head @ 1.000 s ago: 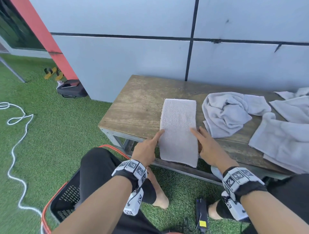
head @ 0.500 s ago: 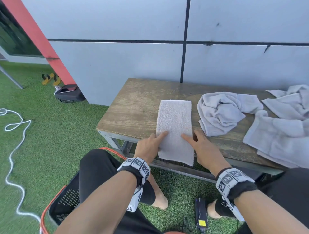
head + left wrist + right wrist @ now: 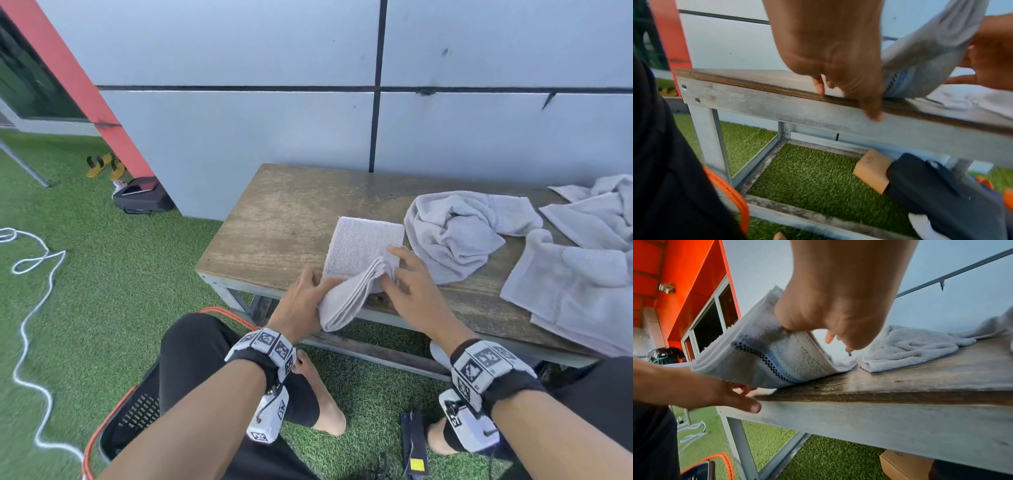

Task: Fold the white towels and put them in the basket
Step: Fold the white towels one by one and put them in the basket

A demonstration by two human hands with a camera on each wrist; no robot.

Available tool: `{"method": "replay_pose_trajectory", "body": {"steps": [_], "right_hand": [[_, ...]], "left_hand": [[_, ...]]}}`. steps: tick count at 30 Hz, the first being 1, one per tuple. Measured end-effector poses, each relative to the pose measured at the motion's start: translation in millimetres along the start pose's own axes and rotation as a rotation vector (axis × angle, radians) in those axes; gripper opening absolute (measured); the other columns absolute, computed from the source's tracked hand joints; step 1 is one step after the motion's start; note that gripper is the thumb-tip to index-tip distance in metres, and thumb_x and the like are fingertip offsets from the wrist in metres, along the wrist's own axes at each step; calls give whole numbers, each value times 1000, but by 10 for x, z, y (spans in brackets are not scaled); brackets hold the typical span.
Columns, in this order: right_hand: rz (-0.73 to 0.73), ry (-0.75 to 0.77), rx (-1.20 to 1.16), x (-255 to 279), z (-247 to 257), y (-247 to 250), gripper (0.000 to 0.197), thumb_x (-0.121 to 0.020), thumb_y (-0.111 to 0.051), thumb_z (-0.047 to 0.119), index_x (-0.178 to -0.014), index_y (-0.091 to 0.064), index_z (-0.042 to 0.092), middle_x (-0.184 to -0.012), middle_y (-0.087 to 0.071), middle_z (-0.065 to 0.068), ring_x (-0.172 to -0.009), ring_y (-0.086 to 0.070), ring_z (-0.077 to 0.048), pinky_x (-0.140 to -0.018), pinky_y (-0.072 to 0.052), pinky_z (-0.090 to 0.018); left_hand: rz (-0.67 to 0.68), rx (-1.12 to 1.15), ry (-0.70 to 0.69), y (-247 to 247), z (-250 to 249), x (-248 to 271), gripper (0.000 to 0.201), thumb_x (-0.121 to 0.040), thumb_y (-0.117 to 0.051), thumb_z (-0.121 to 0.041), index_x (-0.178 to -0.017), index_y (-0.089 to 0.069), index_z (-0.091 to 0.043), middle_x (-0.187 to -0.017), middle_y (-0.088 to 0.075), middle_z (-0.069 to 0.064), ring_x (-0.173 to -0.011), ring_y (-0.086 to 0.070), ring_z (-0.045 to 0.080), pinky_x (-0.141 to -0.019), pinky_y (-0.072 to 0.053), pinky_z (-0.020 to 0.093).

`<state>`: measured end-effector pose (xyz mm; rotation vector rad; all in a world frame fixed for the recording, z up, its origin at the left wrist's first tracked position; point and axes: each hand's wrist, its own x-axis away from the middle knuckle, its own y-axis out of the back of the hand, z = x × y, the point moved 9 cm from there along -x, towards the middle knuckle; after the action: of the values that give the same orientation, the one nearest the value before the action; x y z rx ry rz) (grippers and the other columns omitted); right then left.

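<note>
Head view shows a person seated at a low wooden bench (image 3: 274, 226) set on artificial grass against a grey panelled wall. A folded white towel (image 3: 363, 253) lies on the bench top near its front edge, with the far half flat on the wood and the near end lifted off it. The left hand (image 3: 301, 301) holds that raised end from the left, fingers curled under the cloth and thumb on top, at the bench's front edge. The right hand (image 3: 411, 291) grips the same raised end from the right side, its thumb tucked into the fold and its fingers spread out over the cloth and the wood.

Right wrist view shows the towel's (image 3: 764, 353) stacked layers and a band with a dark checked stripe, the right thumb pressing into the cloth from above while the left hand (image 3: 729, 395) supports it from below at the table edge. Left wrist view shows the left hand (image 3: 838, 61) beside the towel (image 3: 925, 53), two fingertips pointing down over the bench's edge.

More unfolded white towels sit on the bench to the right: a crumpled towel (image 3: 455, 233) just beside the folded one, and a loose pile (image 3: 575, 270) further right. A black basket with an orange rim (image 3: 137, 414) stands on the grass at the person's left, partly hidden by the knee. A white rope (image 3: 30, 308) trails over the grass at far left.
</note>
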<state>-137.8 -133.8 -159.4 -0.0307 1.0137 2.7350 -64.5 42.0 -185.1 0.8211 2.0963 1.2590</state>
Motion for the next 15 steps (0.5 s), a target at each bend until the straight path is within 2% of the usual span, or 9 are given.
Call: {"method": "replay_pose_trajectory", "body": {"steps": [1, 2, 3, 4, 5, 7, 8, 12, 15], "right_hand": [[-31, 1, -31, -10, 19, 37, 60, -96, -39, 58, -81, -70, 8, -137, -52, 1, -133, -42, -14, -107, -33, -36], [-56, -23, -71, -4, 47, 83, 57, -98, -39, 57, -76, -66, 11, -109, -63, 0, -105, -57, -9, -91, -43, -33], [-77, -60, -121, -7, 45, 110, 54, -98, -41, 55, -68, -56, 13, -78, -57, 3, -71, -54, -5, -71, -42, -28], [-96, -99, -156, -15, 36, 138, 51, -99, -43, 52, -63, -44, 16, -60, -43, 6, -52, -40, -4, -59, -33, -25], [-120, -131, -178, -28, 22, 173, 50, -100, -45, 48, -61, -36, 17, -55, -33, 6, -46, -30, -5, -54, -27, -25], [-173, -182, -209, -60, -34, 233, 49, -101, -50, 41, -61, -32, 19, -55, -29, 4, -48, -27, -8, -52, -24, -27], [-184, -208, -209, -76, -87, 235, 48, -101, -50, 38, -61, -33, 19, -56, -30, 4, -49, -28, -10, -52, -24, -28], [-116, -304, -170, -142, -295, 127, 40, -100, -52, 36, -69, -45, 11, -61, -42, -3, -55, -37, -14, -54, -27, -30], [-66, -396, -205, -204, -446, 52, 32, -98, -53, 29, -76, -50, 6, -73, -48, -8, -63, -42, -18, -56, -28, -32]], "left_hand": [[-33, 81, -19, 21, -18, -26, 61, -79, -80, -28, -136, -57, -31, -107, -40, 0, -100, -44, 18, -82, -49, 31], [-68, 179, -1, 52, -8, -60, 50, -81, -79, -26, -128, -65, -26, -108, -43, 0, -102, -44, 19, -83, -48, 31], [-103, 304, 30, 103, 5, -84, 39, -84, -78, -22, -122, -69, -22, -108, -48, 0, -101, -47, 19, -81, -48, 32], [-114, 453, 87, 138, 17, -111, 30, -86, -75, -18, -115, -69, -21, -106, -55, 0, -94, -52, 17, -75, -49, 32], [-107, 623, 161, 175, -5, -138, 22, -89, -72, -17, -109, -66, -24, -100, -62, 0, -83, -54, 13, -68, -47, 30], [-60, 826, 302, 165, -4, -211, 7, -95, -65, -25, -94, -65, -19, -77, -67, -6, -60, -51, 7, -55, -41, 25], [-30, 816, 356, 130, 6, -243, 22, -97, -62, -31, -82, -64, -15, -66, -65, -8, -54, -51, 6, -52, -40, 23], [85, 648, 526, -133, 189, -326, 45, -92, -58, -52, -73, -54, -13, -71, -65, 14, -61, -59, 20, -57, -46, 31], [26, 574, 579, -127, 258, -414, 43, -95, -57, -46, -66, -39, -19, -58, -44, -1, -50, -41, 14, -49, -32, 24]]}}
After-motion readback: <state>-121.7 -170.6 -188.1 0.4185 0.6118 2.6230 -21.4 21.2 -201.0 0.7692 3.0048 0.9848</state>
